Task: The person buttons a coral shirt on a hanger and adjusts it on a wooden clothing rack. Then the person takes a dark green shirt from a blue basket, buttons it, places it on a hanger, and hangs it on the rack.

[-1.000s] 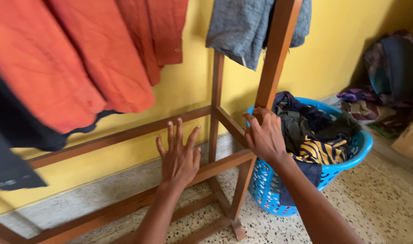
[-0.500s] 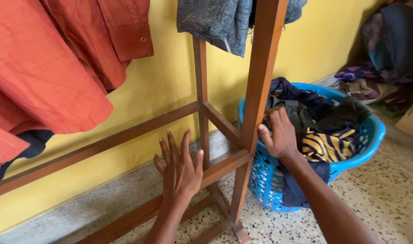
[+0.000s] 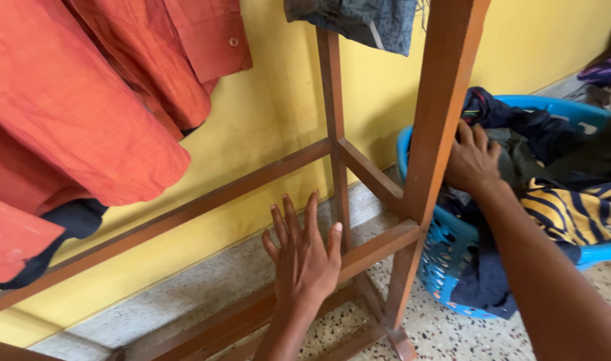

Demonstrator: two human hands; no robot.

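While the left hand (image 3: 305, 257) is hovering flat and empty, fingers spread, beside the wooden rack (image 3: 439, 127) at lower center, the right hand (image 3: 472, 160) is closing on dark clothes (image 3: 519, 144) in the blue basket (image 3: 446, 247) at right; gripping 1 garment firmly would likely be lifting it cleanly.

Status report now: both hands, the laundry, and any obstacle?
Left hand open, empty, before wooden drying rack. Right hand in dark clothes, blue plastic basket; grip unclear. Rack post beside right wrist.

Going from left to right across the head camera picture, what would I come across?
Orange shirt → left hand → wooden rack post → right hand → striped cloth in the blue basket.
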